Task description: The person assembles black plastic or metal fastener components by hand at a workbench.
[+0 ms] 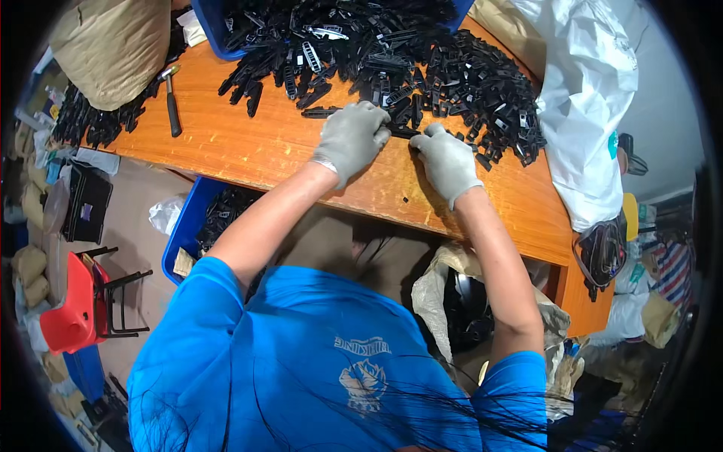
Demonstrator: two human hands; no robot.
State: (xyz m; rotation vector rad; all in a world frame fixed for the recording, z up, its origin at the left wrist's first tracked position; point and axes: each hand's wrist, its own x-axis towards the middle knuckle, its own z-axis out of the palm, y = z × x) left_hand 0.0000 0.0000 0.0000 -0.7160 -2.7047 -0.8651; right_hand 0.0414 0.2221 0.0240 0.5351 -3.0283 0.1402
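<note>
My left hand [352, 142], in a grey glove, is closed with its fingertips on one end of a slim black plastic part [404, 132]. At the other end, my gloved right hand [449, 162] pinches the same part, or a piece joined to it; the fingers hide the join. Both hands are low over the wooden table [248, 154]. Just beyond them spreads a large heap of black plastic parts [361, 60], a few with silvery faces. Small black pieces [489, 98] lie to the right of my right hand.
A blue bin [214, 34] at the back spills parts onto the table. A hammer [172, 102] lies left, near a brown sack [113, 53]. At right hangs a white sack [587, 113]. Below the table edge are another blue bin [178, 239] and an open sack [431, 301].
</note>
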